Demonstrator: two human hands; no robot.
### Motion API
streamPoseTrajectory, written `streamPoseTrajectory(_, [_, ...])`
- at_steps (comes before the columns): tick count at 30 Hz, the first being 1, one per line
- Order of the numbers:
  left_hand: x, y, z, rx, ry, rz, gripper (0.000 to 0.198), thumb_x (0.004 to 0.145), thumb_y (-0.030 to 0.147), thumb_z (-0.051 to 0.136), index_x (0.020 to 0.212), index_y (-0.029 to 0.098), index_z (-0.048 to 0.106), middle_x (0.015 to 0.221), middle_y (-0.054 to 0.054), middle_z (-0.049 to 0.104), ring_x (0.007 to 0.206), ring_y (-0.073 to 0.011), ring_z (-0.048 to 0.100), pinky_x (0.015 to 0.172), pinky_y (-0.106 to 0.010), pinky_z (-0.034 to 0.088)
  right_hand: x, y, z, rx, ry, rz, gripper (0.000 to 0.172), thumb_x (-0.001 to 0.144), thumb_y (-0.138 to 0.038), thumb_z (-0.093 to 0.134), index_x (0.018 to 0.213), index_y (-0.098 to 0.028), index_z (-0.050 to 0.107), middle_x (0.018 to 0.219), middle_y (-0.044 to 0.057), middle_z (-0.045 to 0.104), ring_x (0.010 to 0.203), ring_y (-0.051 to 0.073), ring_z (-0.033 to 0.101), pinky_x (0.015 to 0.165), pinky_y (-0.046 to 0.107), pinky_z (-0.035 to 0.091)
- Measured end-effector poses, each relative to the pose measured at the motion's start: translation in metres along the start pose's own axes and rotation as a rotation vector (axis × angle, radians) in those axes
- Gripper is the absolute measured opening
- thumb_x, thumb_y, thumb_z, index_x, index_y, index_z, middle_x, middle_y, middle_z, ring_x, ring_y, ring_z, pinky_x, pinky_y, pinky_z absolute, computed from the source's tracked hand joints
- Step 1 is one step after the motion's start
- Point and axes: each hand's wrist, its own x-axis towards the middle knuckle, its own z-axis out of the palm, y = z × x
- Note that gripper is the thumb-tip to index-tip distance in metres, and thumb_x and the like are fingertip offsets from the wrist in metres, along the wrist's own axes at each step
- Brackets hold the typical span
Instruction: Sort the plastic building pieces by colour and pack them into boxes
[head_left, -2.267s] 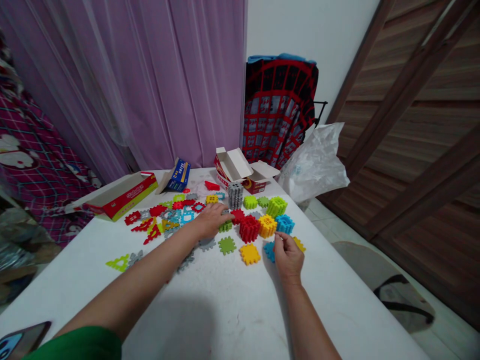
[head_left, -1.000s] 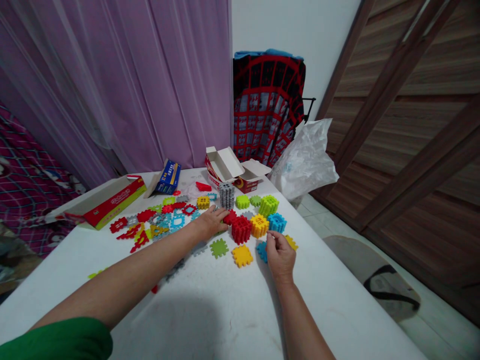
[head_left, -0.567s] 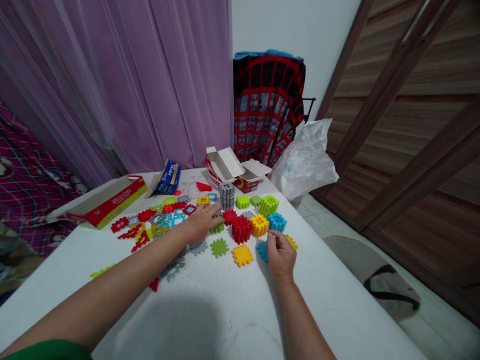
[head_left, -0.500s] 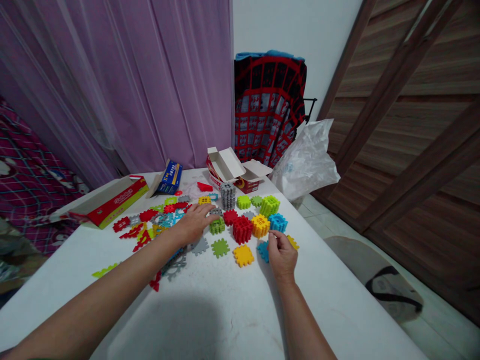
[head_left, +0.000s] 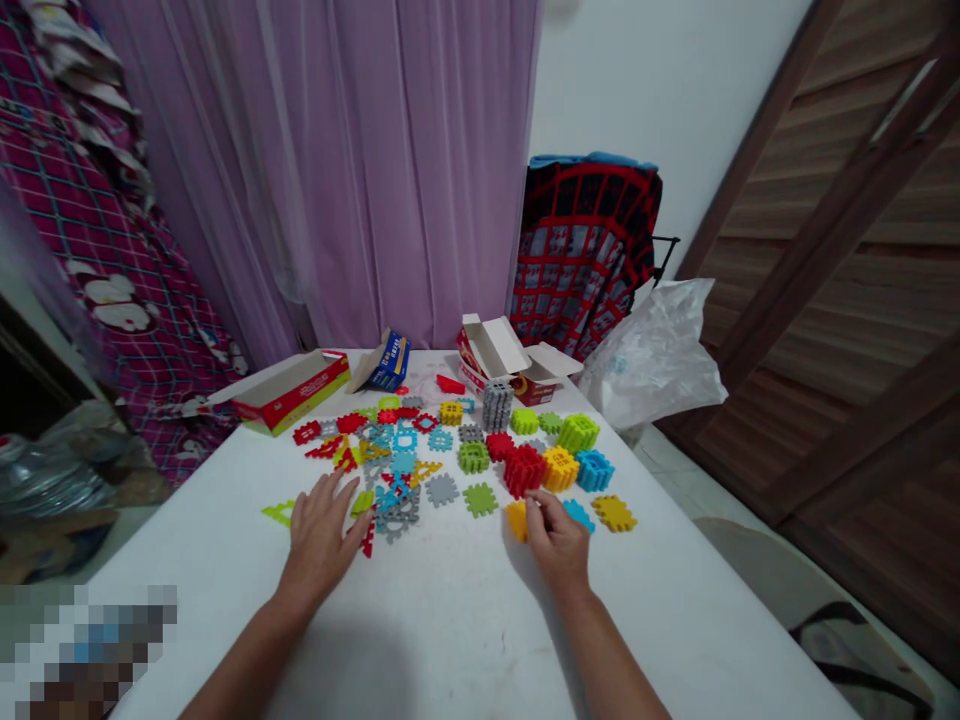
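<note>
My left hand (head_left: 322, 535) is over the near left of the table with its fingers spread. Close by its fingertips are a lime green piece (head_left: 362, 503), a red triangular piece (head_left: 368, 540) and grey lattice pieces (head_left: 397, 515). My right hand (head_left: 556, 540) is closed, fingers curled, partly covering a yellow notched tile (head_left: 516, 520); whether it grips anything is hidden. Beyond it stand stacks of notched tiles: red (head_left: 524, 470), yellow (head_left: 559, 468), blue (head_left: 595, 470), and a tall grey one (head_left: 497, 407). A green tile (head_left: 480, 499) lies flat between my hands.
Many mixed plastic pieces (head_left: 405, 438) spread across the table's left middle. Along the back are a red-yellow box (head_left: 300, 393), a blue box (head_left: 391, 362) and an opened red box (head_left: 540, 385). A clear plastic bag (head_left: 652, 350) hangs past the right edge.
My left hand has left the grey and green stack and come back toward the near left, fingers spreading. My right hand has shifted from the blue tile to the yellow one. The view turned left.
</note>
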Motion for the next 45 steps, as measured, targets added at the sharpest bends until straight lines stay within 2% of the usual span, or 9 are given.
streamPoseTrajectory(3, [-0.012,-0.001,0.012,0.040,-0.046,-0.079,0.051,0.092,0.043,0.045,0.136,0.017,0.054,0.151,-0.017,0.046,0.141,-0.0350,0.040,0.114,-0.058,0.030,-0.016,-0.019,0.017,0.012,-0.123,-0.157,0.028,0.092,-0.032,0.051,0.084,-0.019,0.074,0.061,0.001,0.070,0.048,0.011,0.060,0.054,0.020,0.045])
streamPoseTrajectory(8, [-0.014,0.002,0.020,0.019,-0.104,-0.052,0.049,0.093,0.040,0.047,0.135,0.015,0.056,0.142,-0.015,0.057,0.138,-0.0328,0.045,0.117,-0.058,0.026,-0.034,-0.036,0.041,-0.085,-0.333,-0.351,0.027,0.094,-0.025,0.046,0.087,-0.020,0.072,0.063,0.002,0.071,0.055,0.013,0.065,0.057,0.020,0.044])
streamPoseTrajectory(15, [-0.011,0.005,0.020,-0.140,0.036,0.046,0.041,0.093,0.032,0.047,0.127,0.014,0.060,0.141,-0.017,0.057,0.133,-0.0281,0.051,0.113,-0.048,0.039,-0.048,-0.072,0.070,-0.146,-0.504,-0.518,0.017,0.089,-0.017,0.052,0.087,-0.021,0.069,0.077,0.004,0.070,0.074,0.016,0.065,0.070,0.023,0.046])
streamPoseTrajectory(21, [-0.017,0.003,0.021,-0.185,0.137,-0.010,0.036,0.092,0.020,0.043,0.121,0.020,0.064,0.134,-0.012,0.063,0.128,-0.0260,0.054,0.116,-0.053,0.035,-0.053,-0.096,0.117,-0.111,-0.450,-0.458,0.030,0.083,-0.015,0.057,0.110,-0.020,0.069,0.108,0.009,0.073,0.098,0.023,0.065,0.090,0.036,0.051])
streamPoseTrajectory(25, [-0.022,0.004,0.021,-0.213,0.104,-0.083,0.034,0.090,0.019,0.046,0.117,0.024,0.066,0.130,-0.009,0.066,0.126,-0.0270,0.056,0.114,-0.059,0.033,-0.050,-0.092,0.133,-0.087,-0.378,-0.396,0.030,0.086,-0.015,0.052,0.110,-0.020,0.069,0.108,0.009,0.073,0.098,0.023,0.066,0.091,0.037,0.052])
streamPoseTrajectory(33, [-0.014,0.008,0.025,-0.366,0.016,0.023,0.037,0.088,0.017,0.050,0.122,0.020,0.064,0.132,-0.009,0.065,0.128,-0.0269,0.054,0.113,-0.053,0.041,-0.048,-0.088,0.128,0.036,-0.274,-0.285,0.023,0.092,-0.022,0.048,0.091,-0.020,0.071,0.086,0.006,0.074,0.081,0.018,0.069,0.076,0.027,0.055])
streamPoseTrajectory(38, [-0.001,0.008,0.036,-0.490,0.100,0.035,0.041,0.088,0.012,0.043,0.122,0.021,0.064,0.130,-0.008,0.066,0.125,-0.0208,0.056,0.111,-0.045,0.044,-0.046,-0.088,0.125,0.095,-0.273,-0.213,0.021,0.093,-0.023,0.050,0.093,-0.020,0.071,0.082,0.003,0.073,0.075,0.015,0.070,0.070,0.023,0.055])
streamPoseTrajectory(42, [0.015,-0.003,0.042,-0.434,0.184,-0.074,0.039,0.092,0.019,0.039,0.123,0.020,0.064,0.133,-0.010,0.064,0.128,-0.0225,0.054,0.113,-0.049,0.040,-0.046,-0.089,0.123,0.164,-0.284,-0.178,0.020,0.093,-0.022,0.052,0.095,-0.020,0.071,0.084,0.003,0.075,0.075,0.014,0.071,0.070,0.021,0.056])
streamPoseTrajectory(45, [0.038,-0.013,0.038,-0.265,0.118,-0.222,0.045,0.094,0.030,0.041,0.135,0.017,0.056,0.146,-0.014,0.053,0.140,-0.0290,0.042,0.118,-0.057,0.028,-0.045,-0.090,0.123,0.219,-0.296,-0.118,0.020,0.091,-0.023,0.054,0.093,-0.021,0.073,0.083,0.003,0.076,0.073,0.015,0.072,0.069,0.020,0.056])
